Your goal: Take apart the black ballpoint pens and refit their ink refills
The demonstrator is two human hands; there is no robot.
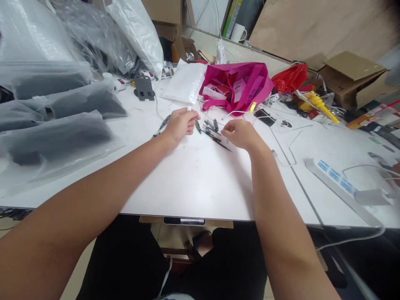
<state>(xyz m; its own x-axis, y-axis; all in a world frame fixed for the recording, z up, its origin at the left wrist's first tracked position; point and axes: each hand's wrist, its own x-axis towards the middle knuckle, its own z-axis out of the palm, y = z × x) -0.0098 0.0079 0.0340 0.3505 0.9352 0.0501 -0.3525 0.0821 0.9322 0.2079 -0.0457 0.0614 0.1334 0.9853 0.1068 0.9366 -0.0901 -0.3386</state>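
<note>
My left hand (183, 124) is closed around a slim white stick-like object (188, 108), its top showing above the fingers. A small dark pointed piece (198, 126) lies just right of those fingers. My right hand (240, 132) is curled, with thumb and fingers pressed together; what they pinch, if anything, cannot be made out. Beside it on the white table (190, 179) is a bundle of thin dark and clear pen-like pieces (216, 136). Another dark slender item (163, 125) lies partly behind my left wrist.
A pink bag (265, 83) with boxes inside stands behind my hands, next to a white padded envelope (184, 81). Grey plastic-wrapped packages (59, 141) fill the left. To the right are a power strip (339, 183), a yellow tool (321, 106) and a cardboard box (354, 79).
</note>
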